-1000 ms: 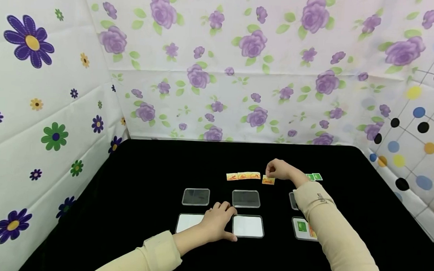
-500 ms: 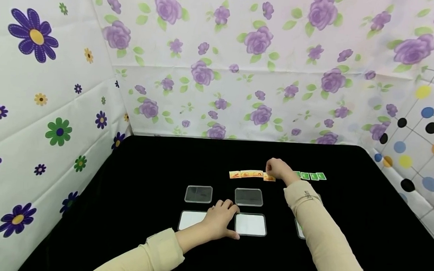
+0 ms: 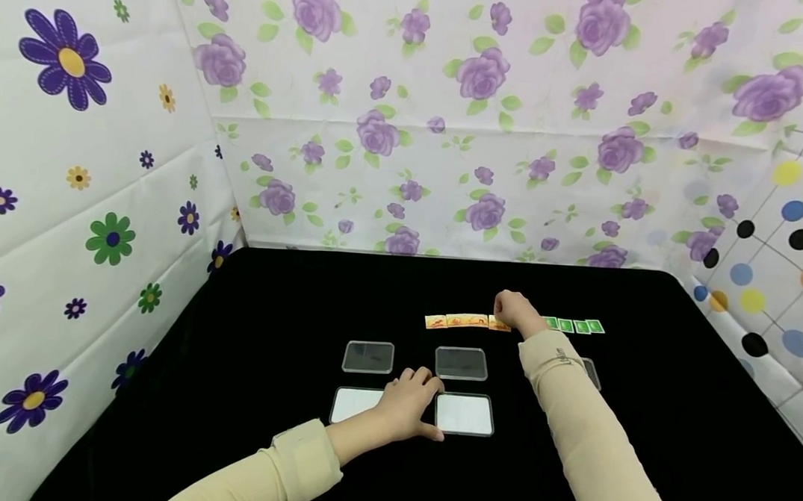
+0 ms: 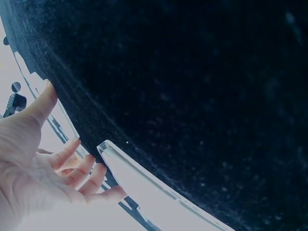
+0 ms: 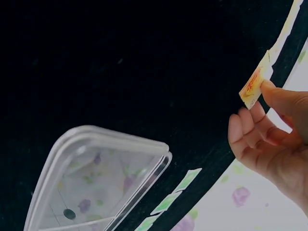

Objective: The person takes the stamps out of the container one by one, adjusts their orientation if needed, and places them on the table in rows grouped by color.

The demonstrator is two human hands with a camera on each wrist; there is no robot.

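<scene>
At the right end of a row of orange picture cards, my right hand pinches one orange card by its edge between thumb and fingers. That card lies nearly in line with its neighbours. My left hand rests between two shallow clear boxes holding white sheets, the left box partly under the hand and the right box beside the thumb. Its fingers are spread and loosely bent. In the left wrist view the fingers lie close to a box edge; firm contact cannot be told.
Two clear plastic lids, left and middle, lie behind the boxes. Another clear lid is partly hidden by the right sleeve. Several green cards form a row on the black tabletop. Floral cloth hangs behind.
The right hand has slid the orange card leftward against the row's end. More green cards show beside the wrist. The left hand keeps its place; the head view has shifted slightly.
</scene>
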